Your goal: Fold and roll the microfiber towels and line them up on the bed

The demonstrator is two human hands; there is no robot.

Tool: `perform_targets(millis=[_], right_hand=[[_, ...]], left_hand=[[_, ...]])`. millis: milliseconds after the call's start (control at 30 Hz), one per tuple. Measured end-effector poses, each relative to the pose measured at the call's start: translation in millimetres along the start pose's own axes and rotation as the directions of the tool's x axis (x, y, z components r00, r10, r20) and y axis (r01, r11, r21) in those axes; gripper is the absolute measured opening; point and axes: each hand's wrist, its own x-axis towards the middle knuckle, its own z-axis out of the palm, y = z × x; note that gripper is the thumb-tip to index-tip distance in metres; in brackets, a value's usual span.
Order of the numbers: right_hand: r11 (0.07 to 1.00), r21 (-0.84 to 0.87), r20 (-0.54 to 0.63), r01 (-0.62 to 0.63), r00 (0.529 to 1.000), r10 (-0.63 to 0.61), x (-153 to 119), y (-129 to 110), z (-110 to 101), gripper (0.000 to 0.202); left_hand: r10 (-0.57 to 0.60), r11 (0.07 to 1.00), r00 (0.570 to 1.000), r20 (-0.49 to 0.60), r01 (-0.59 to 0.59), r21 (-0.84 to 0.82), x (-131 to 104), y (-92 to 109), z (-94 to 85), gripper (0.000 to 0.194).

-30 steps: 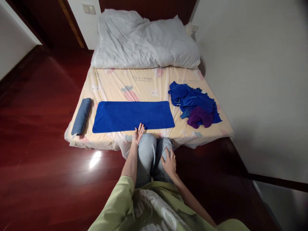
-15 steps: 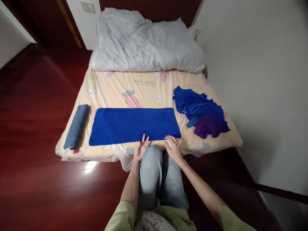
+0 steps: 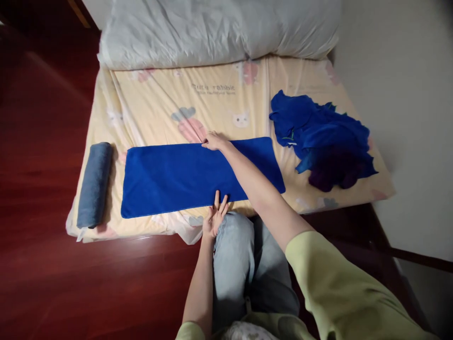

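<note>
A blue towel (image 3: 170, 177) lies flat as a long strip across the front of the bed. My left hand (image 3: 215, 216) rests palm up at its near edge, fingers spread, with the fingertips against the cloth. Stretched over the strip, my right hand (image 3: 214, 141) has its fingers closed on the far edge of the towel, near the middle. My right forearm hides part of the right half of the cloth.
A rolled grey-blue towel (image 3: 94, 184) lies at the bed's left edge. On the right sits a crumpled pile of blue cloths (image 3: 318, 127) with a dark purple cloth (image 3: 334, 170) in front. A pale quilt (image 3: 212, 35) is bunched at the back of the patterned bed sheet (image 3: 148, 104).
My right hand has gone from the near edge, at the right, to the far edge of the blue towel. The view has tipped downward and closer. My left hand stays at the near edge.
</note>
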Motion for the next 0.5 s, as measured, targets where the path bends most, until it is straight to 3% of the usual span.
perform_targets(millis=[300,400,500], right_hand=[[0.98,0.196,0.027,-0.043,0.999,0.039,10,1,-13,0.024],[0.971,0.239,-0.023,-0.02,0.999,0.026,14,-1,-14,0.031],[0.959,0.284,-0.1,0.023,0.995,0.006,16,0,-10,0.03]], left_hand=[[0.015,1.0,1.0,-0.003,-0.015,0.018,-4,1,5.1,0.059],[0.024,0.999,0.999,0.049,-0.022,-0.026,-5,0,2.7,0.059],[0.016,0.998,0.999,0.029,-0.014,-0.053,-6,0,1.9,0.062]])
